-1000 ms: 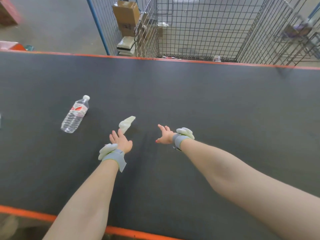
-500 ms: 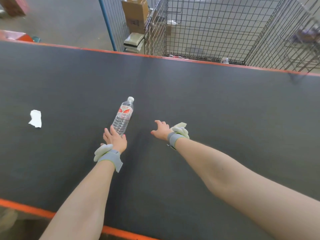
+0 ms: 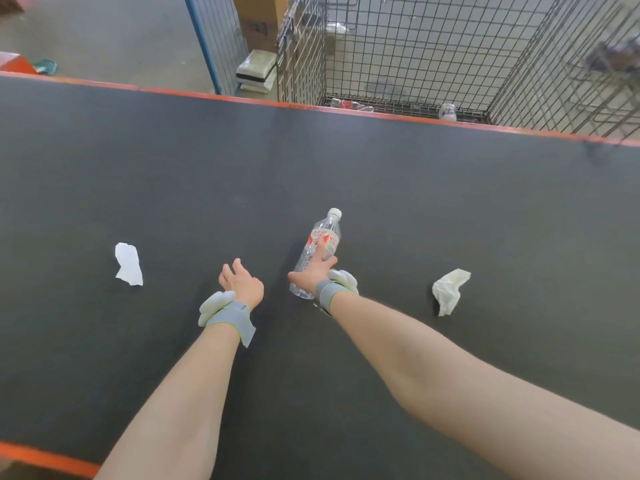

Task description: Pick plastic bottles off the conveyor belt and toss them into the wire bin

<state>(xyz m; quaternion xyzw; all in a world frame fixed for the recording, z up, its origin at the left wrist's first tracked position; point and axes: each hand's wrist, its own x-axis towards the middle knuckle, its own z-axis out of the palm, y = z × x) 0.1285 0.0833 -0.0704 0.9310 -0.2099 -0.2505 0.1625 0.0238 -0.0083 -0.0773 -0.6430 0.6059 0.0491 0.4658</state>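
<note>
Bottle (image 3: 327, 226) drifted right; right hand (image 3: 311, 274) fingers now clamp it, left hand (image 3: 242, 284) fingers apart.

Bare forearms, grey wrist bands (image 3: 230, 317) edged yellow-green, white padded modules (image 3: 213, 304) on each

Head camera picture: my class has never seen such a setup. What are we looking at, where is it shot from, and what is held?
No machine here: a person wears a camera on the head, looking down at their own bare arms. The dark surface with orange edges is a conveyor belt. On it lie a clear plastic bottle, a white paper scrap to the left and a crumpled white wad to the right. The right hand has its grip around the bottle's lower half; the left hand is relaxed and holds nothing. Beyond the belt stands the wire bin, meant for the bottles.
</note>
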